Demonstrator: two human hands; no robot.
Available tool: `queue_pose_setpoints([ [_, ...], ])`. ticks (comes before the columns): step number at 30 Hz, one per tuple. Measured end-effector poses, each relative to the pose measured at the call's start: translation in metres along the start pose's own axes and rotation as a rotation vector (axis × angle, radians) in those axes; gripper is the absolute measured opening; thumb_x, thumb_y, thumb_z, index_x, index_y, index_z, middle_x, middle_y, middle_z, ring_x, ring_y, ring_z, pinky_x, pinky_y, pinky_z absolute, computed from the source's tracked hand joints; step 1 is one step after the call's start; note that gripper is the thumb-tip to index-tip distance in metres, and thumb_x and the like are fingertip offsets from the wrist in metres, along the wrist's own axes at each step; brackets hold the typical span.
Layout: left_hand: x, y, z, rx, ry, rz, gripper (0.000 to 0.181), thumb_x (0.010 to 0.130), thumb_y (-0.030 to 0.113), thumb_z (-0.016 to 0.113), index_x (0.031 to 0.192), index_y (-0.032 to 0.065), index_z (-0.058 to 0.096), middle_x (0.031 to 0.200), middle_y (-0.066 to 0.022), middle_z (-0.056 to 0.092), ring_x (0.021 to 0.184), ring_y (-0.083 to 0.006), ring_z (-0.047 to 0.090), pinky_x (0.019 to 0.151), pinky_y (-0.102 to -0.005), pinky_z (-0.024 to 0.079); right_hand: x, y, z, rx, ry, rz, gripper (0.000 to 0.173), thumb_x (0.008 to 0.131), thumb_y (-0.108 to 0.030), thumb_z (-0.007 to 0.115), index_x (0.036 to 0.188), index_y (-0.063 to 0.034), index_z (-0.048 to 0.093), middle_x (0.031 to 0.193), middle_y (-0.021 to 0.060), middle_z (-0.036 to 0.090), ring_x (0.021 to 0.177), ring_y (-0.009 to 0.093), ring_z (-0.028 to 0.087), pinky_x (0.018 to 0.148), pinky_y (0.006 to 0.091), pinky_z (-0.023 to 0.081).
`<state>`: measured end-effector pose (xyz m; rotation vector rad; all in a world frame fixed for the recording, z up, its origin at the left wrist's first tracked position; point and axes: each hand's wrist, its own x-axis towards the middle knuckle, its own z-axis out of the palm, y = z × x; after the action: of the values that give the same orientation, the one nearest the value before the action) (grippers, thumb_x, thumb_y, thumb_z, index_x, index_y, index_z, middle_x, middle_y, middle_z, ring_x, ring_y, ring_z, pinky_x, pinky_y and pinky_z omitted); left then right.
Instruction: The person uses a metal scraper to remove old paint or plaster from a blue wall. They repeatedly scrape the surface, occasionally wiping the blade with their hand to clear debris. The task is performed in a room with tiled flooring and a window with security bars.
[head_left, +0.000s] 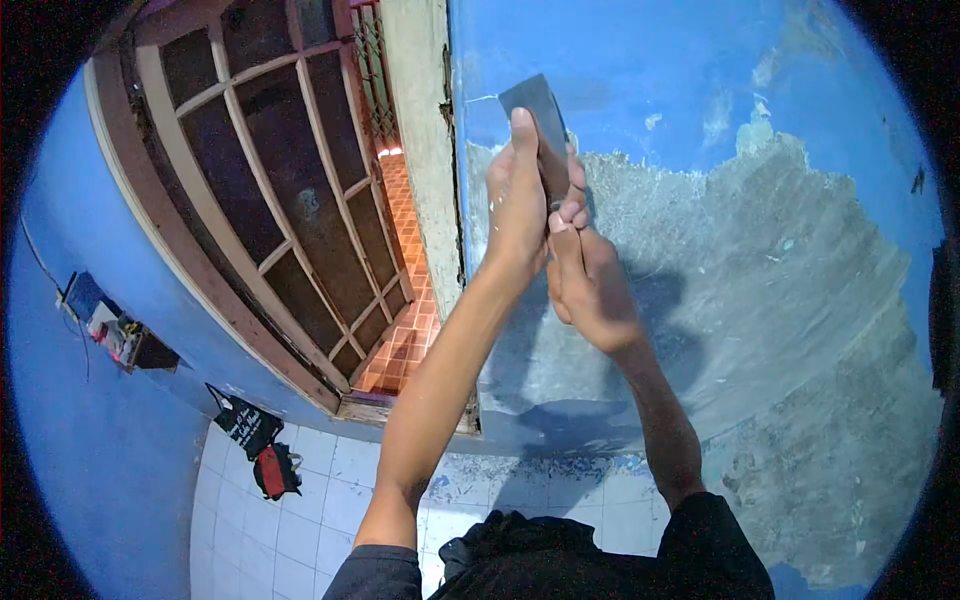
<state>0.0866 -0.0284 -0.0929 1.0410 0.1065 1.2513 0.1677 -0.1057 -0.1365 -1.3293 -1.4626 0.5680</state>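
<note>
A flat metal scraper blade (541, 124) tilts up and to the left against a wall with flaking blue paint (630, 67). My left hand (517, 196) holds the blade, its thumb lying along the near face and its fingertips showing past the other edge. Just below, my right hand (592, 277) is closed around the scraper's lower end, which its fingers hide; any handle cannot be made out. Beneath the blade the wall shows a large bare grey plaster patch (750, 247) with a ragged upper border.
Left of the wall patch stands a worn white door frame (424, 135) with an open paned door (277, 150). A small cluttered wall shelf (116, 330) is at far left. A black bag (247, 424) and a red-and-black bag (276, 471) lie by the white tiled floor (300, 525). Paint flakes (465, 487) litter the wall's foot.
</note>
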Motion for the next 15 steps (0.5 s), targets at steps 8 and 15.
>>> queue_pose_setpoints([
  [8,-0.071,-0.032,-0.058,0.781,0.204,0.286,0.034,0.099,0.026,0.051,0.120,-0.0007,0.055,0.104,-0.0176,0.066,0.097,-0.0222,0.065,0.083,-0.0423,0.053,-0.136,0.114,0.015,0.649,0.025,0.270,0.041,0.101,-0.044,0.041,0.078,-0.0093,0.044,0.048,0.0012,0.041,0.036,0.013,0.042,0.035,0.0284,0.033],
  [15,-0.013,-0.004,-0.062,1.935,-0.069,0.909,0.059,0.094,0.034,0.052,0.145,0.0078,0.037,0.156,-0.0120,0.024,0.145,-0.0311,0.016,0.116,-0.0525,0.002,-0.350,0.345,0.065,0.272,0.076,0.918,0.045,0.099,-0.044,0.046,0.073,-0.0075,0.047,0.050,0.0061,0.041,0.041,0.020,0.043,0.040,0.0356,0.034],
])
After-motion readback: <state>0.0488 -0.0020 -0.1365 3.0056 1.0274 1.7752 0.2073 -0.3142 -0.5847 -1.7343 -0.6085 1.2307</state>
